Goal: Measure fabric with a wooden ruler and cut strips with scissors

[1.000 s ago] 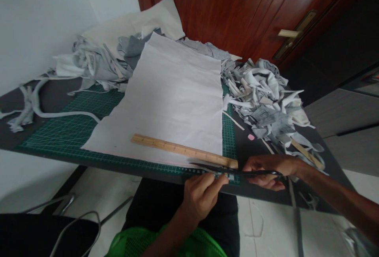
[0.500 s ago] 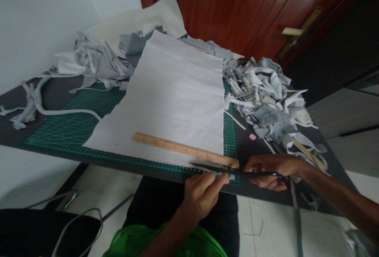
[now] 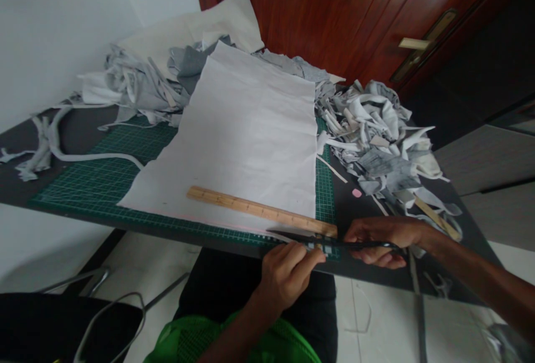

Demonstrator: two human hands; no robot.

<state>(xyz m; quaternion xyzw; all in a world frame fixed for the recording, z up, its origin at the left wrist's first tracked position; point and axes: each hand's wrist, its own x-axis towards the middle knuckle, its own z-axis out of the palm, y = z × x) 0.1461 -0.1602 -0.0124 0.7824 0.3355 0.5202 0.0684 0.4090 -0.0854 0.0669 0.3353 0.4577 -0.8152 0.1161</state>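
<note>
A white cloth [image 3: 259,134] lies spread on a green cutting mat [image 3: 96,176], with a faint pinkish line along its near edge. My right hand [image 3: 378,240] is closed around the handles of black scissors [image 3: 334,243]. Their blades point left along the cloth's near right edge, just below a wooden ruler [image 3: 261,211] that rests on the cloth. My left hand [image 3: 285,274] is at the table's front edge below the blades, its fingers pinching a narrow strip of the cloth's edge. The fingers partly hide that strip.
Fabric scraps [image 3: 376,123] are heaped on the right of the dark table, beside a small pink piece [image 3: 356,193]. More crumpled cloth [image 3: 137,81] lies at the back left, near a white cord-like strip [image 3: 96,158]. A wooden door [image 3: 317,11] stands behind.
My left hand has shifted very slightly to the right with the strip. The scissors, ruler and cloth look almost unchanged.
</note>
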